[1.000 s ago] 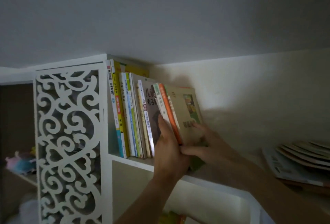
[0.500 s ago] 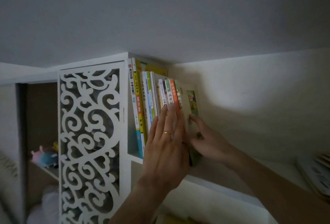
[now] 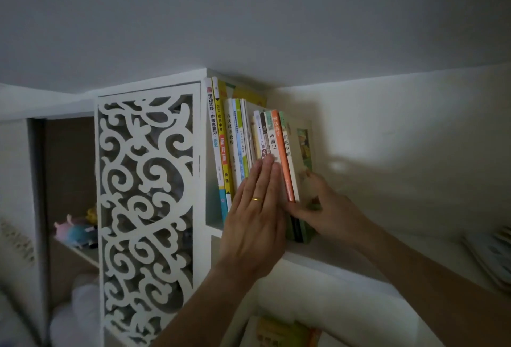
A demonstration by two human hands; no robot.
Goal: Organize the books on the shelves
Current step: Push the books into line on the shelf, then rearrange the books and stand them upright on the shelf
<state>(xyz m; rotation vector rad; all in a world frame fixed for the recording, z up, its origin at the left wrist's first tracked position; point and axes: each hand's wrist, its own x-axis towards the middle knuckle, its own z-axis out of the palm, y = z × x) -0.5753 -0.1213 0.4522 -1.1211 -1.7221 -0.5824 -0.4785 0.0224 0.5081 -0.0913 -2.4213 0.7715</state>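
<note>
Head view: books [image 3: 265,150] now upright beside panel [image 3: 146,208] (tidier); left hand [image 3: 255,222] flat, pressing spines; right hand [image 3: 329,208] gripping end book.

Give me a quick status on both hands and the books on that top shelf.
Left hand flat, straight fingers pressing the book spines. Right hand bracing the end book. Row of books upright on the shelf. Nothing blocking.

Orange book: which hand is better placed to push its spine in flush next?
Left, probably. The left hand lies flat with straight fingers on the spines right beside the orange book. The right hand is on the outer cover at the row's end, bracing it.
</note>
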